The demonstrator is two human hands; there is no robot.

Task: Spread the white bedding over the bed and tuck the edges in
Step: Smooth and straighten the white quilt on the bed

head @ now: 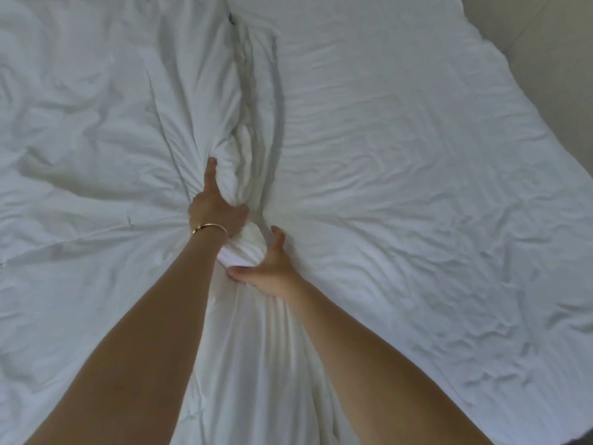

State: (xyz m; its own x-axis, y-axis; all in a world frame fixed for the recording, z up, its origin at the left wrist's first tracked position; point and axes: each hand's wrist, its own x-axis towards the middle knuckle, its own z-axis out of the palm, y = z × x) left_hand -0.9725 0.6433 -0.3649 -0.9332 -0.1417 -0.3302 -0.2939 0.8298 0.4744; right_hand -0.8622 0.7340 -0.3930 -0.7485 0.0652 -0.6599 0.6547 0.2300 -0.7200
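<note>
So the white bedding [401,194] is lying across pretty much the whole bed, creased all over; its edge shows at the upper right, with a strip of beige floor [552,49] past it. Down the middle the cloth is bunched into a long raised ridge [244,130], and wrinkles fan out from where it's gathered; both arms reach in from the bottom. The left hand [213,208] is clamped on that bunch, index finger pointing up along the ridge and thumb pinching the fabric; there's a thin gold bracelet [208,227] on that wrist. The right hand [268,268] sits just below it, fingers and thumb curled round a fat roll of the same bedding; the two hands are nearly touching.
</note>
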